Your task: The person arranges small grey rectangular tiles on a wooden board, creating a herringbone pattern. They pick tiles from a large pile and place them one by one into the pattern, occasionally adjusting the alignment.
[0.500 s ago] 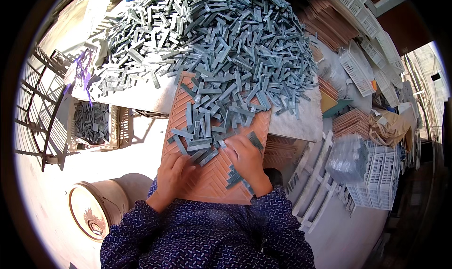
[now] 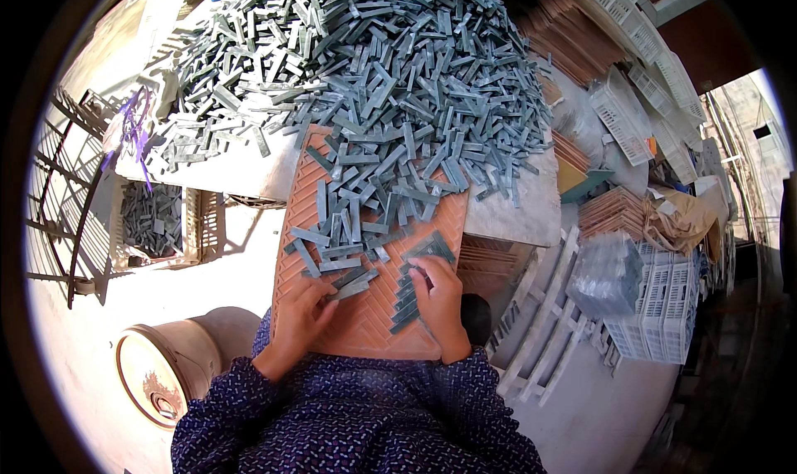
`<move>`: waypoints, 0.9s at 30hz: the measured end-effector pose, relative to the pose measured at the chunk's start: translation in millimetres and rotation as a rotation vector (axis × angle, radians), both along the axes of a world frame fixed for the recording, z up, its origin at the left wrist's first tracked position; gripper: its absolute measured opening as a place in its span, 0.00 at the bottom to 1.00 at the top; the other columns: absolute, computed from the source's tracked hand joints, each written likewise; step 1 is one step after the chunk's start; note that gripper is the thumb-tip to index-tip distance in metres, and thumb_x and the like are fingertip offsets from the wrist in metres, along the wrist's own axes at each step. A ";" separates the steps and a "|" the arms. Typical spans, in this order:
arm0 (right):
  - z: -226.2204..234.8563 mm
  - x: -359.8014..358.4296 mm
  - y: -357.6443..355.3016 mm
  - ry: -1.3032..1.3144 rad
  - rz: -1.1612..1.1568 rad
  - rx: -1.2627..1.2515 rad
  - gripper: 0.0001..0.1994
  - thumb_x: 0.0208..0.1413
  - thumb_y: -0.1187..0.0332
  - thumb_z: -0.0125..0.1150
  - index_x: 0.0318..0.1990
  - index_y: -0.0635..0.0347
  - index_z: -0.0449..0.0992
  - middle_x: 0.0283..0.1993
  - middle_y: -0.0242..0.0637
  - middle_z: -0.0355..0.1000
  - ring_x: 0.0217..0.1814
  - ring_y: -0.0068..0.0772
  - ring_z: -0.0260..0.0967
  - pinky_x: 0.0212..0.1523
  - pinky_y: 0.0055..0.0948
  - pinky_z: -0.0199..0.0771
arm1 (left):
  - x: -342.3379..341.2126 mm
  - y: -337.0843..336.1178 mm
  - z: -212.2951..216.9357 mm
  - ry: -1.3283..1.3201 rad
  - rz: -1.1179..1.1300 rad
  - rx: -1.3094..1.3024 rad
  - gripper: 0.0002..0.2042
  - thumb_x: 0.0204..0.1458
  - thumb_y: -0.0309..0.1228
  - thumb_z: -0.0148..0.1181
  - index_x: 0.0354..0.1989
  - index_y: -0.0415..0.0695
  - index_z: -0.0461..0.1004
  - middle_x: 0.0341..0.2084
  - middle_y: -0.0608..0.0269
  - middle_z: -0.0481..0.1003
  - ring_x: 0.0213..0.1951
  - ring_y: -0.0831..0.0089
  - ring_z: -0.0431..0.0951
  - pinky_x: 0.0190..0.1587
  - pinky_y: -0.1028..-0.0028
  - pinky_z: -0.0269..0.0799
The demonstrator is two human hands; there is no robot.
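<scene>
An orange tray (image 2: 374,318) with moulded herringbone grooves lies in front of me, its far part under loose grey-green stone strips (image 2: 340,229). Along its right side, several strips form a herringbone patch (image 2: 407,308). Over this patch is my right hand (image 2: 442,304), its fingers bent and thumb close to them; what they pinch, if anything, is hidden. My left hand (image 2: 300,318) rests low on the tray's left side. Its thumb is apart from its fingers, and its fingertips are beside a few loose strips (image 2: 354,286).
A big heap of strips (image 2: 398,67) covers the table (image 2: 515,221) beyond the tray. At left are a crate of strips (image 2: 193,225) and a round bucket (image 2: 166,366). White crates (image 2: 652,308), a pallet (image 2: 544,333) and stacked orange trays (image 2: 613,214) stand at right.
My right hand has moved down from the loose strips onto the patch at the tray's right side, uncovering its far end. My left hand has stayed near the same loose strips.
</scene>
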State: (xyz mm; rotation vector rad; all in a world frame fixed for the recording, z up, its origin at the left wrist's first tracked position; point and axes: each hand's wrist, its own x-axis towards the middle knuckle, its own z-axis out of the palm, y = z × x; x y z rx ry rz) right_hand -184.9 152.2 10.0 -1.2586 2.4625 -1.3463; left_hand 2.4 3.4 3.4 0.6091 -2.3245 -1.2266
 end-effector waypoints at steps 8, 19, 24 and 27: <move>11.8 -40.6 -12.4 0.477 0.338 0.285 0.11 0.46 0.78 0.55 0.40 0.63 0.74 0.44 0.38 0.68 0.48 0.39 0.67 0.42 0.33 0.72 | -4.7 14.4 -11.8 -0.017 -0.149 -0.123 0.11 0.46 0.22 0.60 0.39 0.36 0.70 0.35 0.52 0.69 0.37 0.54 0.73 0.39 0.64 0.70; 40.0 -50.1 -21.7 0.233 0.502 0.171 0.11 0.49 0.78 0.58 0.41 0.64 0.70 0.37 0.41 0.70 0.39 0.38 0.71 0.39 0.31 0.72 | -0.9 18.9 -11.4 -0.066 -0.116 -0.134 0.14 0.45 0.22 0.58 0.42 0.36 0.70 0.36 0.50 0.69 0.39 0.53 0.72 0.42 0.65 0.70; 25.9 -4.9 -4.0 -0.763 0.125 -0.112 0.09 0.55 0.77 0.57 0.43 0.66 0.68 0.32 0.35 0.70 0.31 0.22 0.70 0.32 0.23 0.74 | 0.6 24.3 -7.5 -0.103 -0.068 -0.122 0.12 0.45 0.21 0.58 0.40 0.36 0.68 0.35 0.49 0.69 0.39 0.52 0.72 0.41 0.64 0.69; 7.6 17.5 1.7 -0.929 0.078 -0.119 0.08 0.56 0.77 0.56 0.42 0.66 0.67 0.32 0.35 0.71 0.30 0.23 0.72 0.32 0.22 0.76 | -1.7 23.9 -4.5 -0.152 -0.038 -0.048 0.11 0.46 0.20 0.58 0.39 0.37 0.67 0.34 0.49 0.70 0.34 0.50 0.73 0.38 0.63 0.70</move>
